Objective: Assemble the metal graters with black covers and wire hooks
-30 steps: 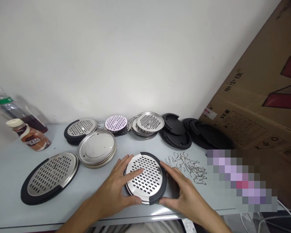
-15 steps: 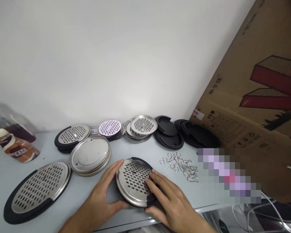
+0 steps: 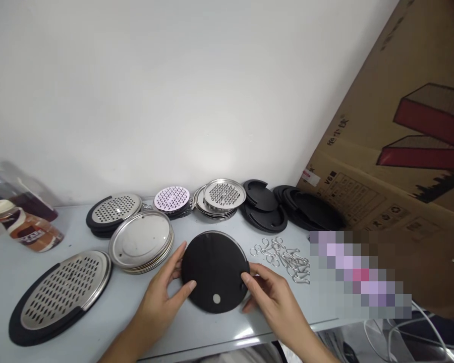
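"Now, what do the hands hold?"

"One black disc [image 3: 214,272], gripped between both, just above the near edge of the surface [image 3: 306,302]. Its dark face is toward the viewer, and a strip of metal rim shows along the upper right."

"State of the left hand [image 3: 161,292]?"

"Partly curled at the left edge: thumb on the dark face, fingers round behind."

"And the right hand [image 3: 270,295]?"

"Likewise partly curled, pinching the right edge, thumb on top, other fingers behind and below. Whether the disc's lower edge touches the surface, I cannot make out from this angle."

"Anything marking the face?"

"One pale round spot low on it."

"Items nearby?"

"Wire hooks [image 3: 285,258] loose in a heap beyond the right hand; a stack of plain metal plates [image 3: 142,239] beyond the left; a black-rimmed perforated disc [image 3: 62,292] farther left, flat on the surface, well apart from the hands."
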`<state>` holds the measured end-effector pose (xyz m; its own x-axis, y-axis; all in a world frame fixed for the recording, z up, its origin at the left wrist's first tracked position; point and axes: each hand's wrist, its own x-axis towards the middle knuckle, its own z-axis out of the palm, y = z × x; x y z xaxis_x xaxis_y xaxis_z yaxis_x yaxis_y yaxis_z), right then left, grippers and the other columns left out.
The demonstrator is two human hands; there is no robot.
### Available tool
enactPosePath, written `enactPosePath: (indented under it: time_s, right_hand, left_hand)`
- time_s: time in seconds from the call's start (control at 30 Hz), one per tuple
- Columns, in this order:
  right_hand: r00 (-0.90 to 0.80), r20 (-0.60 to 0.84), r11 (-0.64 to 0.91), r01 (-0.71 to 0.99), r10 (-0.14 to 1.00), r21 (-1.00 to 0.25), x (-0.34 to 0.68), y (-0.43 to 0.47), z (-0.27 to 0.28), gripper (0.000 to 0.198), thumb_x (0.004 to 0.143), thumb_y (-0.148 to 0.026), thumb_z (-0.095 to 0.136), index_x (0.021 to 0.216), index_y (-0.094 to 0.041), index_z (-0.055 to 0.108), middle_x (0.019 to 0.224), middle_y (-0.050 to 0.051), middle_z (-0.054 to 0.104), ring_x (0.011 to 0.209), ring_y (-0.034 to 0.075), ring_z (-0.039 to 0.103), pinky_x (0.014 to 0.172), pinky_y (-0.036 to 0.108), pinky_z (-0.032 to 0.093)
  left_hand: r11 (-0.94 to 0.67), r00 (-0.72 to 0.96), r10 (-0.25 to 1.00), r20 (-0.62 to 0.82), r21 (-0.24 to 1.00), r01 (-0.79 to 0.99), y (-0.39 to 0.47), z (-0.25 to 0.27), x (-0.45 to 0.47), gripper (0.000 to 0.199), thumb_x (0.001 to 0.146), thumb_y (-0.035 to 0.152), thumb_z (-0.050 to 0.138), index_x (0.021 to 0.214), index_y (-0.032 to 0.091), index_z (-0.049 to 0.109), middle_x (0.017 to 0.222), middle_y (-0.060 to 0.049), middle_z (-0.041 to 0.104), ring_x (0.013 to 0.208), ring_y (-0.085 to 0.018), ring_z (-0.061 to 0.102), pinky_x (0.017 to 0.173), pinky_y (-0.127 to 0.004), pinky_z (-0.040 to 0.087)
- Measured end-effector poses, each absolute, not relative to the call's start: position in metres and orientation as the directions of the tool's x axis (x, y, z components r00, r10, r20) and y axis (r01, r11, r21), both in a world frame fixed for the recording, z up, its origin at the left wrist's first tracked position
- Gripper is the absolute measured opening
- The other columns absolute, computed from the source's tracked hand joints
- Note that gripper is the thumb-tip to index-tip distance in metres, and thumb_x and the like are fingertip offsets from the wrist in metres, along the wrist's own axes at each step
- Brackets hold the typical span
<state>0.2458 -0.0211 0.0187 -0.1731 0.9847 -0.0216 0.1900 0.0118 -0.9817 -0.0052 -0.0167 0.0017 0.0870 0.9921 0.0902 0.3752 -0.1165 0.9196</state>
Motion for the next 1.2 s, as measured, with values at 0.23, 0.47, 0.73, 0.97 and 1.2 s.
enactPosePath:
  time_s: [0.23,0.47,0.73,0.97,1.2]
  right_hand:
    - [-0.161,-0.147,-0.093,0.302,0.976,-0.949,0.255,-0.01,0.002,0.046,0.09,-0.05,0.053,0.121,-0.017,0.056,0.065,-0.002,0.061,0.046,0.016,0.06,0.043,0.025,0.048]
    - [-0.166,-0.018,0.075,0.535,0.986,-0.841,0.252,-0.004,0.016,0.033,0.092,-0.045,0.05,0.102,-0.017,0.066,0.064,0.001,0.063,0.052,0.017,0.06,0.05,0.026,0.045]
    - [-0.215,0.105,0.224,0.658,0.971,-0.719,0.252,-0.005,0.019,0.026,0.094,-0.037,0.05,0.089,-0.02,0.069,0.072,0.003,0.064,0.065,0.018,0.059,0.062,0.029,0.044]
    - [-0.062,0.182,0.164,0.764,0.981,-0.624,0.293,0.018,0.018,0.025,0.09,-0.028,0.05,0.108,-0.019,0.065,0.094,0.006,0.069,0.071,0.019,0.062,0.072,0.033,0.046]
    - [-0.073,0.115,0.118,0.882,0.991,-0.456,0.311,0.036,0.02,0.041,0.075,-0.006,0.049,0.112,-0.019,0.062,0.107,0.008,0.066,0.091,0.021,0.062,0.079,0.03,0.043]
  left_hand:
    - [-0.095,0.074,0.995,0.063,0.792,0.603,-0.016,0.005,-0.007,0.053,0.09,0.038,0.056,0.141,0.026,0.046,0.119,-0.006,0.065,0.096,-0.02,0.064,0.089,-0.036,0.054]
    - [-0.105,0.068,0.994,0.08,0.745,0.659,-0.015,0.002,-0.007,0.047,0.092,0.039,0.053,0.136,0.024,0.052,0.125,-0.007,0.061,0.095,-0.02,0.063,0.078,-0.031,0.057]
    - [-0.145,0.045,0.987,0.155,0.723,0.676,-0.015,0.001,-0.008,0.041,0.09,0.039,0.055,0.129,0.028,0.058,0.124,-0.004,0.063,0.097,-0.02,0.065,0.085,-0.033,0.056]
    - [-0.183,0.082,0.981,0.175,0.706,0.684,-0.013,0.0,-0.009,0.036,0.091,0.04,0.053,0.125,0.03,0.061,0.13,-0.004,0.06,0.103,-0.021,0.065,0.089,-0.036,0.055]
    - [-0.19,0.09,0.979,0.18,0.679,0.71,-0.014,0.001,-0.009,0.034,0.091,0.041,0.053,0.12,0.031,0.065,0.13,-0.004,0.06,0.114,-0.025,0.061,0.096,-0.04,0.052]
